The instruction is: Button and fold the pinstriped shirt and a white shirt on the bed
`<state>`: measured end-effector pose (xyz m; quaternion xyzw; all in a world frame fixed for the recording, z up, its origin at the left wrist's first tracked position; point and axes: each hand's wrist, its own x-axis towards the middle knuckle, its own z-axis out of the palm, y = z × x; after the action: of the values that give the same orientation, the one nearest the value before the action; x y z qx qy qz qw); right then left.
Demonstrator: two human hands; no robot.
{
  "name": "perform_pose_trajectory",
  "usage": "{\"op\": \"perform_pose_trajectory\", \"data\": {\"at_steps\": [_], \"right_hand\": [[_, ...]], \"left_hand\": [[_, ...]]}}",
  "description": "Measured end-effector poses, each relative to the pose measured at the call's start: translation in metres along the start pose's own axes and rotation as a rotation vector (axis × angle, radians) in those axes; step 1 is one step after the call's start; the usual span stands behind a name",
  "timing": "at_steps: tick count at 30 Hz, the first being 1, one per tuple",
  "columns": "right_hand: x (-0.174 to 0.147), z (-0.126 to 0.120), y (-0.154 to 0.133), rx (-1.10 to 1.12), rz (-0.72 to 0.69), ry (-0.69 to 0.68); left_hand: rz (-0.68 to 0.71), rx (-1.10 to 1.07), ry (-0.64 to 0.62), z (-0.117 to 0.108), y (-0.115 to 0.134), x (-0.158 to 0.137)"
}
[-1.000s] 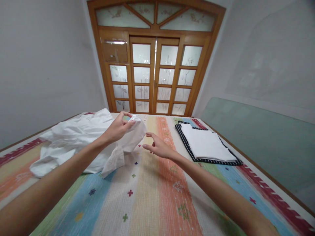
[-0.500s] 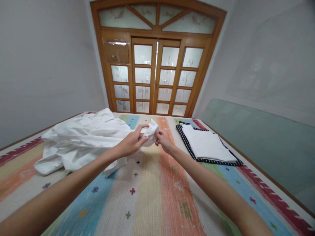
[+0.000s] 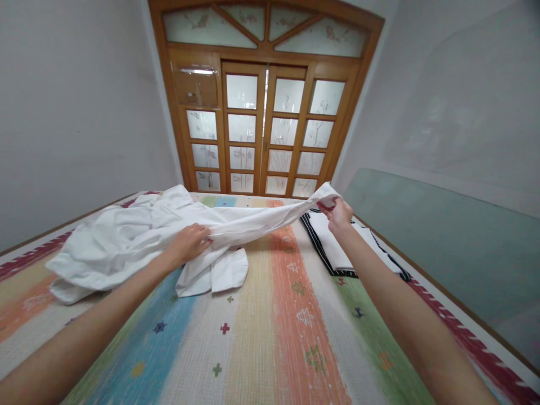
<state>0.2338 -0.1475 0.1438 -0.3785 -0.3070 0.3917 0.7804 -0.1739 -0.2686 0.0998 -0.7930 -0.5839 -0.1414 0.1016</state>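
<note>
A crumpled white shirt (image 3: 122, 233) lies on the left half of the striped cloth. One long sleeve (image 3: 261, 220) is pulled out from it to the right, raised and nearly straight. The fingers of my right hand (image 3: 338, 215) are closed on the end of that sleeve, above the folded garment. My left hand (image 3: 190, 243) is closed on the shirt where the stretched sleeve meets the bunched fabric. Another part with a cuff-like end (image 3: 230, 271) lies on the cloth, to the right of and below my left hand.
A folded white garment with black-and-white striped edging (image 3: 329, 247) lies at the right, partly hidden by my right arm. The multicoloured striped cloth (image 3: 253, 337) covers the surface. Beyond stands a wooden glass-paned door (image 3: 264, 124); a pale green panel (image 3: 442, 236) runs along the right.
My right hand has moved right with the sleeve end, drawing the sleeve out long. My left hand has moved left, from near the sleeve end to the shirt's bunched fabric.
</note>
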Motion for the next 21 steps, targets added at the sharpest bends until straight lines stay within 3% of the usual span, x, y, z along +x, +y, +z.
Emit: {"op": "perform_pose_trajectory", "data": {"at_steps": [3, 7, 11, 14, 18, 21], "right_hand": [[0.01, -0.011, 0.006, -0.02, 0.026, 0.13], [0.008, -0.022, 0.018, -0.211, 0.127, 0.05], [-0.009, -0.026, 0.037, -0.647, -0.016, -0.033], [-0.033, -0.019, 0.053, -0.804, -0.079, -0.255], [-0.074, -0.001, 0.064, -0.771, -0.161, -0.65], [-0.103, 0.014, 0.061, -0.734, -0.399, -0.87]], "left_hand": [[-0.076, -0.155, -0.004, 0.001, -0.012, 0.002], [-0.1, -0.356, -0.095, -0.004, -0.01, 0.008], [-0.08, -0.596, -0.081, -0.014, 0.015, 0.018], [-0.121, -0.826, 0.003, -0.023, 0.043, 0.028], [-0.205, -1.113, 0.147, -0.03, 0.08, 0.043], [-0.144, -1.252, 0.038, -0.033, 0.102, 0.049]]}}
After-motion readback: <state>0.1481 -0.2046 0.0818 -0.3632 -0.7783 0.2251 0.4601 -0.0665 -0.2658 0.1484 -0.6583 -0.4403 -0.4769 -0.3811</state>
